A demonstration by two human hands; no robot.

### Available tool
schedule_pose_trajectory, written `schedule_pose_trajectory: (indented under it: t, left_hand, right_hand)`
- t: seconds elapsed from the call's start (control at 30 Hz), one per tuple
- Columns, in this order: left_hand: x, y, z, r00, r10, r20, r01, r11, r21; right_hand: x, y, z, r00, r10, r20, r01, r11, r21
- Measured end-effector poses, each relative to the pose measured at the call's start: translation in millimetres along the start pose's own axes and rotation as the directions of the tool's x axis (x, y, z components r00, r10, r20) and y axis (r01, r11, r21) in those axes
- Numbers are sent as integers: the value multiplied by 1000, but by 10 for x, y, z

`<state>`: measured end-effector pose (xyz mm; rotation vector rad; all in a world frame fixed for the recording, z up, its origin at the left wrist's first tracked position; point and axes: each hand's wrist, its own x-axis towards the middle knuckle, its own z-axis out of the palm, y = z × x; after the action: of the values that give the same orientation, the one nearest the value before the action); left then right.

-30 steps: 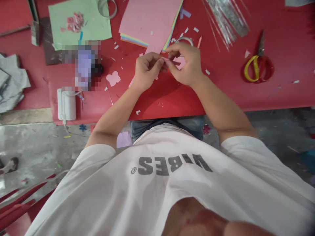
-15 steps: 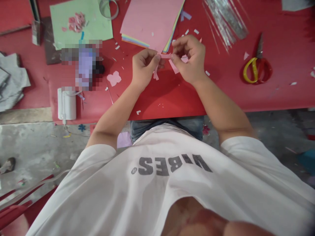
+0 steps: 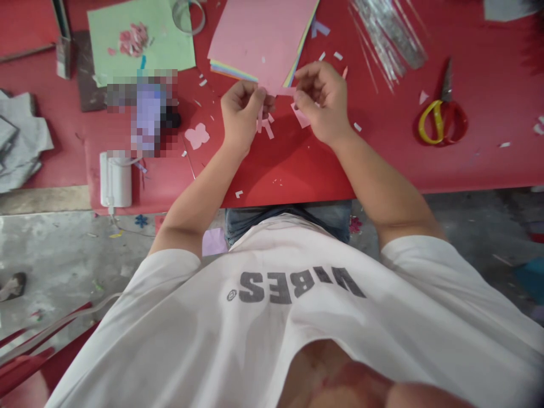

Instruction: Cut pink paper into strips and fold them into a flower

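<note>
Pink paper strip (image 3: 285, 90), light and easily creased, is held near its ends, pinched by the left hand (image 3: 242, 113) and right hand (image 3: 323, 102).

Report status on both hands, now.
Left hand pinching cut pink paper strips. Right hand beside them. Pink paper stack just beyond.

Left hand (image 3: 242, 113), right hand (image 3: 323, 99), one each. Pink strips (image 3: 267, 129) under left hand, roughly three, hard to count. One scissors (image 3: 442, 122), far right. One paper stack (image 3: 259, 39), far middle. One green sheet (image 3: 170, 48), far left. One pink flower cutout (image 3: 197, 136), left of hands. One white box (image 3: 115, 180), near left. One tape roll (image 3: 187, 17), far left.
</note>
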<state>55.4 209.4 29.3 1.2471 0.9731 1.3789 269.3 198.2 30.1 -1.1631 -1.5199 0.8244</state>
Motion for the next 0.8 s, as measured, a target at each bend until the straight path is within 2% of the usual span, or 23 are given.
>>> schedule_pose_trajectory:
  t: [0.13,0.27,0.43,0.57,0.7,0.8]
  left_hand:
    - [13,-30,20,994,84,-72,-87,995,-37]
    - [28,-36,31,980,123,-154,-130,991,-35]
    - [43,-11,-8,978,74,-193,-68,997,37]
    - [82,18,-61,976,75,-206,-80,997,-16]
    - [155,0,-126,977,-55,-208,51,998,-26]
    - [212,-54,-189,978,-105,-179,93,993,-74]
  right_hand:
    - [-18,-5,45,999,-3,42,2,1000,30]
    - [-6,55,58,997,7,73,-5,1000,-28]
    - [45,194,32,999,-23,28,25,997,-70]
    - [101,278,-31,998,-45,-35,42,997,-63]
    - [158,301,-112,996,-52,-75,50,998,-32]
    - [198,317,-161,991,-54,-119,50,998,-36]
